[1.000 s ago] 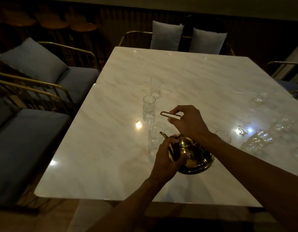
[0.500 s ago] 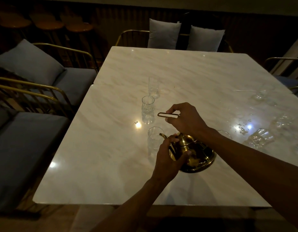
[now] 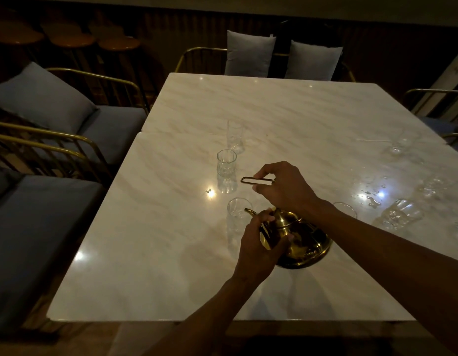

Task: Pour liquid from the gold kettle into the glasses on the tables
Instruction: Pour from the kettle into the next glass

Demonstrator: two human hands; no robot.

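The gold kettle [image 3: 303,244] is tilted to the left just above the marble table [image 3: 171,253], its spout at the rim of the nearest glass [image 3: 237,214]. My right hand [image 3: 284,187] grips the kettle's thin wire handle [image 3: 256,180]. My left hand [image 3: 261,244] presses on the kettle's lid and shoulder. Two more upright glasses stand in a line beyond: a middle glass [image 3: 226,170] and a far glass [image 3: 235,136]. Another glass [image 3: 347,209] peeks out behind my right forearm.
Several glasses sit along the right side of the table, among them a glass [image 3: 400,214] near bright wet reflections. Blue cushioned chairs with gold frames [image 3: 68,140] stand on the left, and two chairs with pale cushions [image 3: 251,56] are at the far end.
Both hands and the kettle have stayed in nearly the same place, with the kettle still tipped at the nearest glass. Only the view has shifted slightly.
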